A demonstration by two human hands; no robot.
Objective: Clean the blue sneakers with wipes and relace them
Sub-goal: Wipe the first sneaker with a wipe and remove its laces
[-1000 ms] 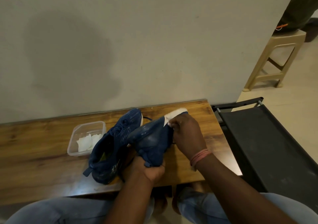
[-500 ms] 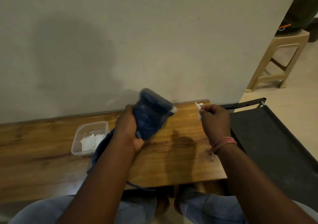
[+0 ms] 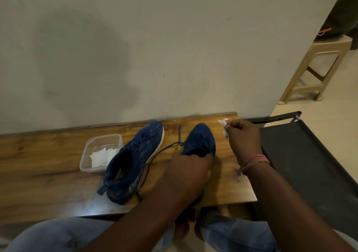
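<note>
Two blue sneakers stand upright on the wooden table (image 3: pixel 42 164), toes toward the wall. The left sneaker (image 3: pixel 133 160) stands free, its heel near the table's front edge. My left hand (image 3: pixel 188 174) covers the rear of the right sneaker (image 3: pixel 200 140) and grips it; only the toe half shows. A dark blue lace (image 3: pixel 164 150) runs loose between the two shoes. Above the table's far right corner, my right hand (image 3: pixel 244 139) pinches a crumpled white wipe (image 3: pixel 223 126).
A clear plastic tub (image 3: pixel 101 153) with folded white wipes sits left of the sneakers. A black folding cot (image 3: pixel 310 164) stands right of the table. A beige plastic stool (image 3: pixel 317 67) stands beyond it. The wall runs directly behind the table.
My left hand has brought the right sneaker down from mid-air and set it upright on the table beside the other. My right hand with the wipe has stayed near the far right corner.
</note>
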